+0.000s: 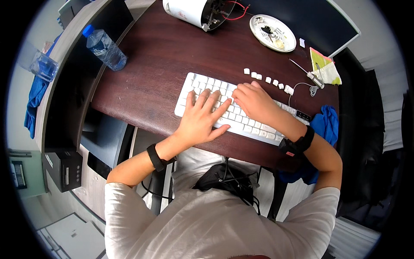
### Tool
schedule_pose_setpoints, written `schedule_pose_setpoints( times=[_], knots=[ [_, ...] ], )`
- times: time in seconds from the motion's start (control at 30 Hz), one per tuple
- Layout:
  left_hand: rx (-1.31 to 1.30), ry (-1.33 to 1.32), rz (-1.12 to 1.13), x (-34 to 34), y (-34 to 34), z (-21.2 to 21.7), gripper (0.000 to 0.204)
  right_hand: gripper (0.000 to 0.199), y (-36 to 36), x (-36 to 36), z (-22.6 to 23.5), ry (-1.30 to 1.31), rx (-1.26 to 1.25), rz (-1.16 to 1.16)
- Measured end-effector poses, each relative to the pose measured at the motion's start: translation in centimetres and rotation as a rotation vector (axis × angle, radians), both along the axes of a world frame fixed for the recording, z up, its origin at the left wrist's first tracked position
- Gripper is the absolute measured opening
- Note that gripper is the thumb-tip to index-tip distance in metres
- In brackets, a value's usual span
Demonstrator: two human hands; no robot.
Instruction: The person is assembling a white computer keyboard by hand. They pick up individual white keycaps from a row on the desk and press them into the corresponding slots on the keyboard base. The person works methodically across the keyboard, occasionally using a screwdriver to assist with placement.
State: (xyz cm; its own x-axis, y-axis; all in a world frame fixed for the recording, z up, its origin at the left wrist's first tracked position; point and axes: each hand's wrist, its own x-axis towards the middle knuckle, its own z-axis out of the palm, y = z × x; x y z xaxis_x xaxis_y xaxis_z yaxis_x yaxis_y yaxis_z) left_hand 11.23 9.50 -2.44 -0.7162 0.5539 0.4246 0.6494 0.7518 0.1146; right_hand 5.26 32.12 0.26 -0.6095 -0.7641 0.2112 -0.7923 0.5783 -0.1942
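Observation:
A white keyboard [233, 116] lies at a slant near the front edge of the dark brown table. My left hand [199, 119] rests on its left part, fingers spread flat over the keys and the thumb stretched toward the front edge. Over the upper middle of the keyboard my right hand [255, 102] is closed, its fingers bent and pressed together at the keys; whatever they pinch is hidden under them. Several loose white keycaps [268, 80] lie in a slanting row on the table beyond the right hand.
A water bottle [106, 49] stands at the left. At the back are a white cylindrical container [185, 12] on its side, a white plate [261, 38] with small bits on it, and a monitor [302, 21]. A screwdriver [316, 80], a cable [312, 90] and blue cloth [326, 125] lie right.

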Motion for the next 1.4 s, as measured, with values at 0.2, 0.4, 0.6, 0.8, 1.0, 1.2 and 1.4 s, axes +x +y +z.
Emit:
schedule_pose_setpoints(
  times=[0.2,0.4,0.6,0.8,1.0,1.2,1.4],
  knots=[
    [0.003,0.011,-0.007,0.0,0.3,0.1,0.064,0.019,0.2,-0.5,0.0,0.000,-0.075,0.034],
    [-0.025,0.015,-0.009,-0.1,0.3,0.4,0.065,0.016,0.3,-1.2,0.2,-0.009,-0.053,0.064],
    [-0.042,0.016,-0.024,-0.1,0.5,0.5,0.064,0.019,0.6,-1.4,0.7,0.024,0.012,0.093],
    [-0.059,0.017,-0.023,-0.1,0.6,0.5,0.064,0.028,0.4,-1.5,0.4,0.026,0.045,0.096],
    [-0.081,-0.013,-0.018,-0.1,0.8,0.7,0.066,0.025,0.7,-1.8,0.1,0.042,0.002,0.103],
    [-0.102,-0.015,-0.002,-0.1,1.1,0.7,0.070,0.020,0.5,-2.1,0.3,0.027,-0.037,0.118],
    [-0.107,-0.018,0.004,-0.2,1.2,0.7,0.075,0.018,0.4,-2.2,0.6,-0.003,-0.046,0.125]
  ],
)
